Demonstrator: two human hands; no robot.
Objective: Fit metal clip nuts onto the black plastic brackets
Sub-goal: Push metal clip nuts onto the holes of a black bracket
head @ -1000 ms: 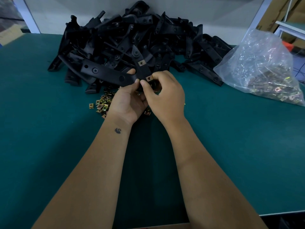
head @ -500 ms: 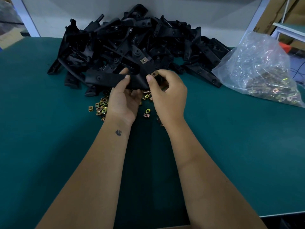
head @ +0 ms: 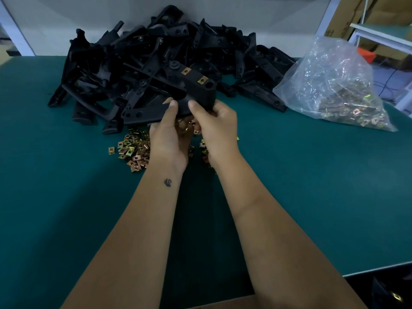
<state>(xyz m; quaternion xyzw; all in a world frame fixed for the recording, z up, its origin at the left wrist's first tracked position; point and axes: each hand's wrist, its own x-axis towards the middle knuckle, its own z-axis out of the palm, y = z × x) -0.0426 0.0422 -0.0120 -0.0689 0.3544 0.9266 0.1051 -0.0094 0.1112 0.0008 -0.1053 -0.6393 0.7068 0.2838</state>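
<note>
Both hands hold one black plastic bracket (head: 198,91) above the green table, in front of the pile. My left hand (head: 169,134) grips its lower left part with the thumb on top. My right hand (head: 217,123) grips its right end, thumb pressed on the near face. Two brass clip nuts (head: 202,80) sit on the bracket's upper arm, the second clip nut (head: 185,71) further up. Loose clip nuts (head: 133,150) lie scattered on the table under and left of my hands.
A big heap of black brackets (head: 156,59) fills the back of the green table (head: 312,175). A clear plastic bag of clip nuts (head: 334,90) lies at the right. The table's near edge runs at lower right. Shelving and cardboard boxes stand beyond the table at far right.
The bracket has been lifted and turned, its arm now pointing up and away. The second clip nut now sits seated on the arm, and my right hand has shifted to the bracket's end.
</note>
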